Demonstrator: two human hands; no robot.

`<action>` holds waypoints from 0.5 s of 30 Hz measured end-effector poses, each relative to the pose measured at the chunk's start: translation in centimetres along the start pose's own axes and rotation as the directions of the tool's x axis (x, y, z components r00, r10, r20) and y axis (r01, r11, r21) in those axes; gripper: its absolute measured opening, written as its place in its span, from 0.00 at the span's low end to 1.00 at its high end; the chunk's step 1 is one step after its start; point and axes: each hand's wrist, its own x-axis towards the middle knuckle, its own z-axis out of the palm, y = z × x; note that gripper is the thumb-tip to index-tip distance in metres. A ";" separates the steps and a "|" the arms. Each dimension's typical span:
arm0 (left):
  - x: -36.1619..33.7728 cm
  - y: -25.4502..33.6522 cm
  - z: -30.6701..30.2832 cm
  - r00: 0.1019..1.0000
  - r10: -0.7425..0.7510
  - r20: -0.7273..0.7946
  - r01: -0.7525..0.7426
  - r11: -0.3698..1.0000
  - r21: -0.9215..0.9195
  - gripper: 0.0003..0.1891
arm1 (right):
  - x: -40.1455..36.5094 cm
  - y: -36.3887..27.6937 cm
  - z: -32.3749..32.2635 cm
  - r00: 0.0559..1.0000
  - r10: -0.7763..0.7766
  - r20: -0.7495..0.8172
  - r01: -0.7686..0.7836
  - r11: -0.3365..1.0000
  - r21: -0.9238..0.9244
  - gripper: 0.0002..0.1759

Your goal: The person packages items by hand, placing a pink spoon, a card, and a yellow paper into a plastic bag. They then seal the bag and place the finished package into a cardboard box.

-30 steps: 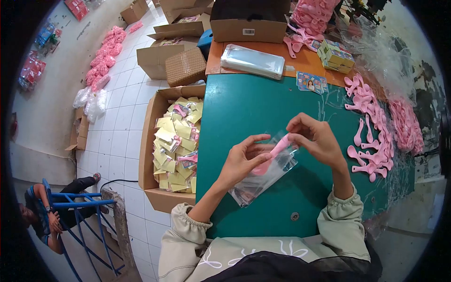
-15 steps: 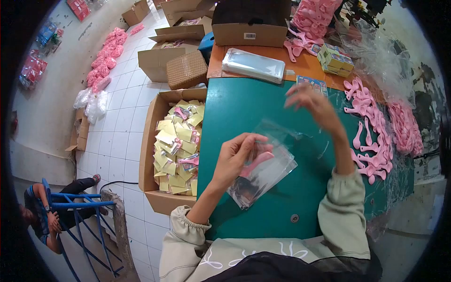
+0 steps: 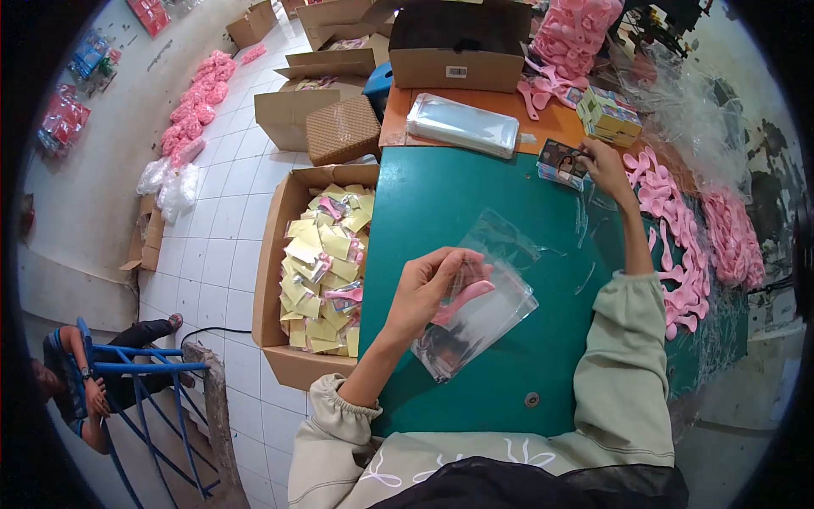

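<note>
My left hand (image 3: 424,293) is closed in a pinch over the green table (image 3: 424,204), gripping the top of a clear plastic bag (image 3: 476,265). A pink spoon (image 3: 466,299) shows just below its fingers. Under that hand lie more flat clear bags (image 3: 500,316), with a dark patch at their lower end. At the far side of the table, my right hand (image 3: 605,168) pinches the right edge of a dark printed card (image 3: 560,159). This card overlaps a small stack of cards (image 3: 560,179) beneath it.
Loose pink spoons (image 3: 670,254) cover the table's right side. A stack of clear sleeves (image 3: 462,125) and yellow card packs (image 3: 609,117) stand at the back. Left of the table, a carton (image 3: 273,280) holds many packed bags. A person (image 3: 72,373) sits by a blue frame.
My right hand has moved up and away to the card stack and now pinches a card there. My left hand stays nearly in place with the bag and spoon.
</note>
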 end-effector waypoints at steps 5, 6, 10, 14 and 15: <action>0.2 0.0 0.0 1.000 -0.011 0.001 0.011 1.000 0.015 0.17 | -4.0 -14.1 -7.1 0.985 -0.107 0.137 -0.001 0.784 0.620 0.12; 0.2 -0.1 0.0 1.000 -0.001 0.007 0.001 0.999 0.037 0.18 | -4.7 -16.0 -8.1 0.982 -0.097 0.163 -0.025 0.785 0.619 0.12; -0.1 0.6 0.7 0.999 -0.026 0.024 0.025 0.998 0.053 0.17 | -5.5 -19.2 -10.0 0.948 -0.189 0.258 0.049 0.884 0.466 0.12; -0.2 0.7 0.2 0.996 -0.052 0.070 0.034 0.971 0.236 0.16 | -6.0 -19.4 -9.1 0.910 -0.380 0.165 0.272 0.848 0.455 0.12; -0.3 0.6 0.0 0.994 -0.076 0.082 0.048 0.954 0.295 0.15 | -6.0 -19.6 -8.9 0.896 -0.404 0.184 0.288 0.844 0.453 0.11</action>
